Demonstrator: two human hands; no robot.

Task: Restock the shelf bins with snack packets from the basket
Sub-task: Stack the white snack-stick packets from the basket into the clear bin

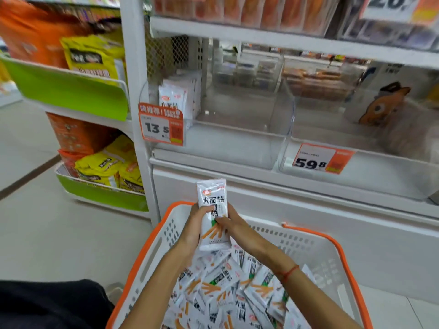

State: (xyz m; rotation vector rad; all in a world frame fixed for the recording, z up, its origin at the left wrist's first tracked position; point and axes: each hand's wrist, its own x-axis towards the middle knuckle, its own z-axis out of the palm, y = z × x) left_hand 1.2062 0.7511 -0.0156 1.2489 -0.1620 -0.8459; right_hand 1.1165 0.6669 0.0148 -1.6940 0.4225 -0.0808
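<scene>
A white snack packet (pixel 213 200) with black characters and orange sticks printed on it stands upright between both hands, above the basket. My left hand (pixel 193 227) grips its left edge, and my right hand (pixel 237 227) pinches its right side with the thumb on the front. Below them, the white basket with an orange rim (pixel 152 243) holds several loose packets (pixel 228 288) of the same kind. The clear shelf bin (pixel 249 129) straight ahead has a small row of the same packets (pixel 178 97) standing at its left end; the rest of the bin is bare.
A second clear bin (pixel 356 148) to the right carries a 59.8 price tag (pixel 322 159). A 13.5 tag (pixel 161 125) hangs on the left bin. Green-fronted racks (pixel 78 91) with yellow and orange bags stand to the left. A white cabinet front (pixel 308 222) lies behind the basket.
</scene>
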